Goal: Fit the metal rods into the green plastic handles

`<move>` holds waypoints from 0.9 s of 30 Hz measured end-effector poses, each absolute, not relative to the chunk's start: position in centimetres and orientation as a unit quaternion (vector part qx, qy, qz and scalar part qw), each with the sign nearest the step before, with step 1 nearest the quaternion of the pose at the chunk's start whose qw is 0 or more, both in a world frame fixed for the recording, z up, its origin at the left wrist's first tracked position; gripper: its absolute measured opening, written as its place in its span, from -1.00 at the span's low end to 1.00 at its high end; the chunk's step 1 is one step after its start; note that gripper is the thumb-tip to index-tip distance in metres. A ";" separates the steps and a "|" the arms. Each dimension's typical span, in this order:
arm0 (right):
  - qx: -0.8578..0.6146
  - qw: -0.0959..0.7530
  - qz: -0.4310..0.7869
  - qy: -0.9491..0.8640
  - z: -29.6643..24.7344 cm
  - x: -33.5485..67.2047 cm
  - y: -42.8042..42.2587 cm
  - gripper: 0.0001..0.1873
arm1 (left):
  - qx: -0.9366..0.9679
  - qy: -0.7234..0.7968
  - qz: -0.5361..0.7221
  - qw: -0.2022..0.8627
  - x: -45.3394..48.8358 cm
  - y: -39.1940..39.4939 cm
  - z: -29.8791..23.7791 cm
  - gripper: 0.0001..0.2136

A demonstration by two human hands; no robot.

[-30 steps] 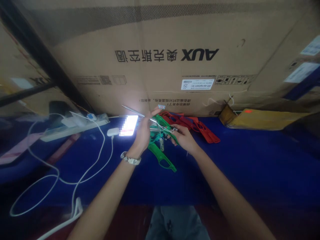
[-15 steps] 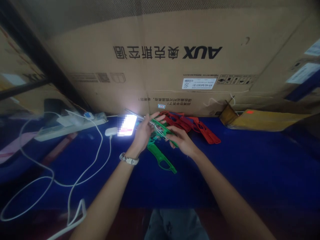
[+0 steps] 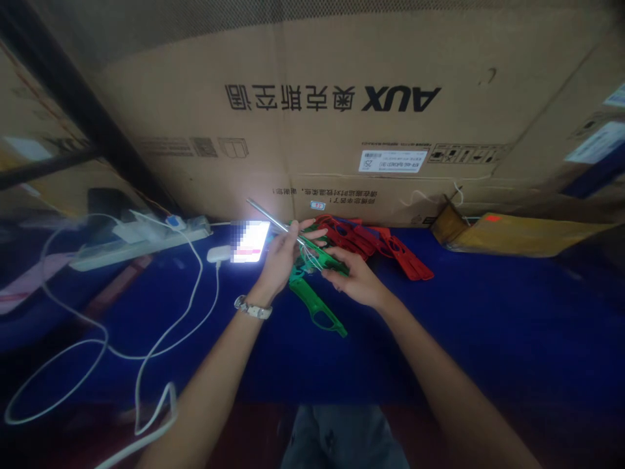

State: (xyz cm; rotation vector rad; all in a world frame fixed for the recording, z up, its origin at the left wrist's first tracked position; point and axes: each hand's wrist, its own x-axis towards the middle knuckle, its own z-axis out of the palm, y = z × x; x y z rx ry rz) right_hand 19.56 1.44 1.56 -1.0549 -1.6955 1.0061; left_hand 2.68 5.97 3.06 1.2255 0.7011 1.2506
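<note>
My left hand [image 3: 279,257] is closed around a thin silver metal rod [image 3: 266,213], which slants up and left past a lit phone. Its other fingers stretch behind a green plastic piece [image 3: 334,262]. The far edge of that piece is gripped by my right hand [image 3: 359,279], thumb in front. Thin white wires [image 3: 311,254] run between the two hands, close to the rod's lower end. On the table just below lies another green plastic piece [image 3: 318,306] with an oval opening. Further small green parts are partly hidden behind my fingers.
Red plastic pieces [image 3: 405,255] are heaped behind my right hand. The bright phone [image 3: 251,242] stands left, beside a white charger [image 3: 219,254], looping white cables [image 3: 146,355] and a power strip [image 3: 141,244]. A yellow packet [image 3: 517,236] lies right, before a large cardboard box [image 3: 312,58].
The rod has tipped a little steeper, its upper end rising. My right fingers have shifted slightly along the green piece. The view has moved slightly.
</note>
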 end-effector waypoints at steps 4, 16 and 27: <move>-0.424 0.438 0.406 -0.681 1.4 19.5 1.5 -0.74 | 0.535 0.291 0.533 0.587 2.8 6.1 2.8 -0.46; -0.428 0.442 0.400 -0.679 2.0 19.2 1.0 -0.75 | 0.566 0.310 0.561 0.518 2.8 7.3 0.9 -0.47; -0.436 0.428 0.375 -0.697 1.7 19.1 1.2 -0.72 | 0.511 0.319 0.597 0.530 4.0 6.1 1.8 -0.44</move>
